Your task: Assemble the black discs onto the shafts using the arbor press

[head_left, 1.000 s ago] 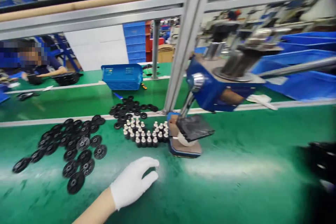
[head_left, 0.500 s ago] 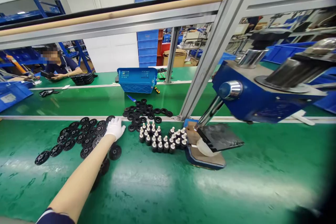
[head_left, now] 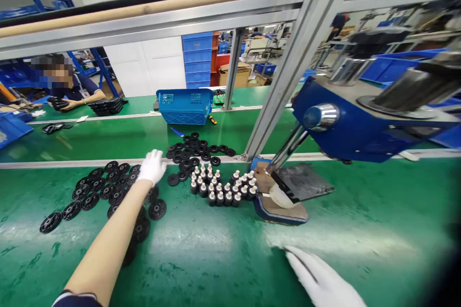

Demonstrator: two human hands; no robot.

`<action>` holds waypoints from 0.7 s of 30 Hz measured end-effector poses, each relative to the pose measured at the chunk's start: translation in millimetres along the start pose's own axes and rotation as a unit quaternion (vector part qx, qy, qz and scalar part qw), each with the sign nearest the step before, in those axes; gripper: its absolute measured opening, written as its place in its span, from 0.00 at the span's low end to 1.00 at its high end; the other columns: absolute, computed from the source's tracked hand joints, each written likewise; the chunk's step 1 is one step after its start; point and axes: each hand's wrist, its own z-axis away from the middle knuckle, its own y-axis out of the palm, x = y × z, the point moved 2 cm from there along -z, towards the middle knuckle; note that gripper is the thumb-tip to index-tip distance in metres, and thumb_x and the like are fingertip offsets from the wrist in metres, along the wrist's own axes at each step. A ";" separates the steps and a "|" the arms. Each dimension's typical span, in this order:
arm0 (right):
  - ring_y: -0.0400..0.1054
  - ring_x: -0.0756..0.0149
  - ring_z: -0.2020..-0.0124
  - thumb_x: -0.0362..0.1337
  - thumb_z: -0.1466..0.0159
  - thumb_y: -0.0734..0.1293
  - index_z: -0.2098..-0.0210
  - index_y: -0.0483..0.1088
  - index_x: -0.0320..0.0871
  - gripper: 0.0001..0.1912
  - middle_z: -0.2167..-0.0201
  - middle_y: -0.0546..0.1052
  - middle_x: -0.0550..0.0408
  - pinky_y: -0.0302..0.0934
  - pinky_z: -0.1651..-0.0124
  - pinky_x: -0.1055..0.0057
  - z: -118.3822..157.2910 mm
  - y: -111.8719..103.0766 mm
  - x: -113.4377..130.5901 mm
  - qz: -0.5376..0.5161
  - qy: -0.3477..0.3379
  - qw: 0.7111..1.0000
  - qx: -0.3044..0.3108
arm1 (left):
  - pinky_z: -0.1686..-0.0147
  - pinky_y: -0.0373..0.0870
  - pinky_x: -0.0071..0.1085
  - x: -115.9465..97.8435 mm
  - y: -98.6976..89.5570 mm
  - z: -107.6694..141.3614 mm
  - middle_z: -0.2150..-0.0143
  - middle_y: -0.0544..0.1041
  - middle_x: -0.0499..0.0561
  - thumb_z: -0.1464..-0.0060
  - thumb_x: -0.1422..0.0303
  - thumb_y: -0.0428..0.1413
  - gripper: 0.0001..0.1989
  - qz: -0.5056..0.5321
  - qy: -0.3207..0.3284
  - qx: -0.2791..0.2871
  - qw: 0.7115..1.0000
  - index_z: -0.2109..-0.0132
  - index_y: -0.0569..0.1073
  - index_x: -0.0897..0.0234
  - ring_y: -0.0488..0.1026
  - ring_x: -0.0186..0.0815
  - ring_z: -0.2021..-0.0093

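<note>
Black discs (head_left: 107,191): on surface (head_left: 216,259), mostly left of left hand, which is nearer; round, no long axis.
Left hand (head_left: 153,168): at pile's far right edge; grip hidden, cannot tell.
Right hand (head_left: 320,276): well apart; cannot tell grip.

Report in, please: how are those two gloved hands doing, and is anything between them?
Left hand at the black discs, grip hidden. Right hand in front of blue press, no part visible in it. Between them: white-tipped black pieces, upright.
</note>
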 end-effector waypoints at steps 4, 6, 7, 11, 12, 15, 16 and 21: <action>0.71 0.56 0.51 0.47 0.34 0.58 0.53 0.74 0.50 0.17 0.51 0.77 0.54 0.66 0.46 0.59 -11.6 14.7 60.8 -0.033 -0.003 0.998 0.055 | 0.38 0.55 0.48 -26.2 -15.5 -3.0 0.37 0.63 0.68 0.35 0.62 0.39 0.25 0.040 0.050 -0.023 0.998 0.39 0.59 0.75 0.57 0.50 0.35; 0.73 0.59 0.53 0.45 0.33 0.58 0.51 0.72 0.48 0.17 0.53 0.77 0.53 0.67 0.48 0.64 -25.5 19.0 85.7 -0.065 -0.004 0.997 0.046 | 0.36 0.53 0.42 -61.9 -15.7 11.2 0.34 0.60 0.59 0.34 0.59 0.38 0.25 0.062 0.121 -0.017 0.991 0.37 0.58 0.67 0.53 0.43 0.33; 0.74 0.61 0.56 0.43 0.33 0.58 0.49 0.70 0.47 0.18 0.55 0.78 0.53 0.68 0.52 0.67 -34.5 21.6 95.4 -0.079 -0.002 0.996 0.031 | 0.35 0.51 0.42 -82.2 -14.7 19.7 0.33 0.59 0.55 0.34 0.57 0.39 0.24 0.071 0.159 -0.011 0.985 0.36 0.59 0.61 0.51 0.43 0.32; 0.74 0.66 0.66 0.41 0.32 0.57 0.46 0.66 0.44 0.17 0.63 0.78 0.55 0.67 0.63 0.73 -74.1 36.7 117.8 -0.010 -0.032 0.998 -0.058 | 0.36 0.47 0.52 -155.1 -8.9 44.3 0.33 0.60 0.52 0.38 0.53 0.45 0.24 0.072 0.294 -0.011 0.953 0.39 0.63 0.55 0.49 0.51 0.32; 0.74 0.65 0.66 0.40 0.31 0.57 0.49 0.67 0.44 0.15 0.64 0.78 0.55 0.66 0.64 0.73 -82.4 41.2 119.8 0.019 -0.043 0.997 -0.067 | 0.37 0.48 0.54 -167.4 -7.3 46.8 0.35 0.63 0.53 0.38 0.52 0.45 0.24 0.067 0.318 -0.016 0.946 0.40 0.65 0.56 0.51 0.52 0.33; 0.73 0.62 0.68 0.38 0.31 0.57 0.60 0.70 0.43 0.11 0.68 0.78 0.53 0.62 0.67 0.71 -98.2 50.9 118.9 0.076 -0.067 0.992 -0.070 | 0.40 0.50 0.54 -186.6 -2.9 48.4 0.43 0.71 0.55 0.38 0.54 0.46 0.21 0.064 0.348 -0.025 0.935 0.44 0.69 0.57 0.60 0.52 0.39; 0.73 0.62 0.69 0.37 0.31 0.57 0.62 0.70 0.42 0.11 0.69 0.77 0.53 0.61 0.67 0.71 -100.2 52.4 117.4 0.091 -0.077 0.991 -0.068 | 0.40 0.50 0.54 -188.4 -1.9 48.2 0.46 0.73 0.55 0.37 0.55 0.45 0.20 0.066 0.349 -0.026 0.934 0.44 0.69 0.56 0.62 0.51 0.41; 0.72 0.63 0.69 0.36 0.31 0.57 0.64 0.69 0.43 0.10 0.70 0.77 0.52 0.58 0.67 0.72 -102.0 51.8 112.5 0.136 -0.120 0.981 -0.064 | 0.41 0.49 0.54 -187.6 -1.2 49.3 0.49 0.74 0.54 0.38 0.55 0.46 0.19 0.064 0.347 -0.027 0.935 0.45 0.70 0.56 0.64 0.50 0.43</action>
